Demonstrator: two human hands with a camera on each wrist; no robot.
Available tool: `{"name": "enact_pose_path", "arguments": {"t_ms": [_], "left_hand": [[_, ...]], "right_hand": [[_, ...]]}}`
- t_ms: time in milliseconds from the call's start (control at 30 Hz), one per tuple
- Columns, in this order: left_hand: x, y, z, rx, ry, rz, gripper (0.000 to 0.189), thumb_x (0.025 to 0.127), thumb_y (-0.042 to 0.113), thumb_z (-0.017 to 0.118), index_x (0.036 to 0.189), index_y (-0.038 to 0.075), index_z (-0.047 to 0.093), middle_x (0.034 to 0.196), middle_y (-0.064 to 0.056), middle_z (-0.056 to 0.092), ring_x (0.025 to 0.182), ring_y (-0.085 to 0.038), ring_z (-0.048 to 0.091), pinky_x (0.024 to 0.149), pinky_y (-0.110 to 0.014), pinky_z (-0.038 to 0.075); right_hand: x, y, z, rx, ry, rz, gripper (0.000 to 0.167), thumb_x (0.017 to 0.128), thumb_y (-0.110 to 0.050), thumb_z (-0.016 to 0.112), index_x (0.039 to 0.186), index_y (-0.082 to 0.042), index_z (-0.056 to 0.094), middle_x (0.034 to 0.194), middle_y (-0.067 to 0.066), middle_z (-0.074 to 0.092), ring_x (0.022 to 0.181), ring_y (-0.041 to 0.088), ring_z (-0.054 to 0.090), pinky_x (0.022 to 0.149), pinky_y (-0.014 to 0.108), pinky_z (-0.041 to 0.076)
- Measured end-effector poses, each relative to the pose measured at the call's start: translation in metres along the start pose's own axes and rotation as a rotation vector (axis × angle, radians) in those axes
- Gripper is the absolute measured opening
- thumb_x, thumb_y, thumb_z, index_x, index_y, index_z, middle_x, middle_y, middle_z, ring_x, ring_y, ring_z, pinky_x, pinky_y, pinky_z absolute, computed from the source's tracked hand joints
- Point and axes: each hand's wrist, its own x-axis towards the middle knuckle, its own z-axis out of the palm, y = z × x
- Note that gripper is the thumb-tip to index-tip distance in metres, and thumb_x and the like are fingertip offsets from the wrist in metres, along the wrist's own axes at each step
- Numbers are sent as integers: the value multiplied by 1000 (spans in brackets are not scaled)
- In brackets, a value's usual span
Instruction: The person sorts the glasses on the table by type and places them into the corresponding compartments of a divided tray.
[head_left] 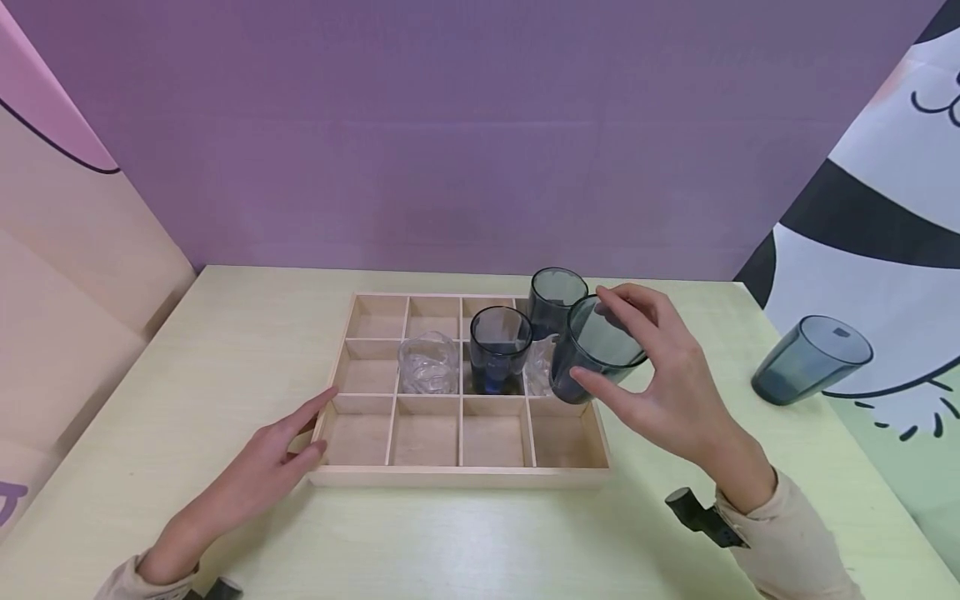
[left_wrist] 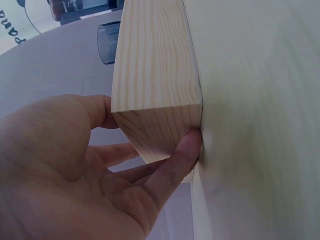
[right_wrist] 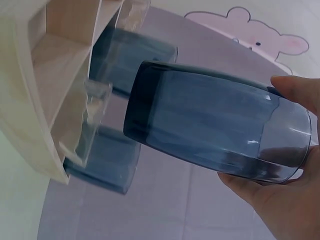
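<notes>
My right hand [head_left: 678,387] holds a tinted blue-grey drinking glass [right_wrist: 210,122] near its rim, thumb on one side and fingers on the other. That glass leans over the right side of a wooden divided tray [head_left: 459,477]. With mostly straight fingers, my left hand [head_left: 258,467] touches the tray's left side near the front corner. In the tray's middle row stand a clear glass [head_left: 428,363], a tinted glass [head_left: 500,346] and, partly hidden by the held one, another clear glass [head_left: 538,367]. A further tinted glass [head_left: 558,293] stands in the back right compartment.
Another tinted blue glass [head_left: 812,360] stands on the table [head_left: 420,542] at the right. Behind the table rises a purple backdrop [head_left: 450,150], with printed panels at either side. Low wooden dividers separate the tray's compartments.
</notes>
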Motion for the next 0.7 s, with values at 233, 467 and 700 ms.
{"name": "enact_pose_path", "arguments": {"t_ms": [233,467,700], "left_hand": [[0,0,0,-4,-2,-6,61,102,12,54,158,18,31,152,-23,40,45,3,20,44,-23,36],[0,1,0,-2,-6,-13,61,101,11,55,158,18,31,152,-23,40,46,2,22,46,-24,38],[0,1,0,4,-9,-17,62,101,11,55,158,17,30,153,-23,39,47,2,23,47,-24,38]], "right_hand": [[-4,-9,14,66,-24,-34,82,70,-13,87,144,-4,52,136,15,50,119,27,50,100,18,34],[-9,-20,28,107,-89,12,85,69,-9,88,145,-8,51,139,9,47,121,22,50,100,19,38],[-15,-24,45,141,-152,73,82,74,-14,86,148,-11,49,143,3,44,127,20,47,98,27,44]]}}
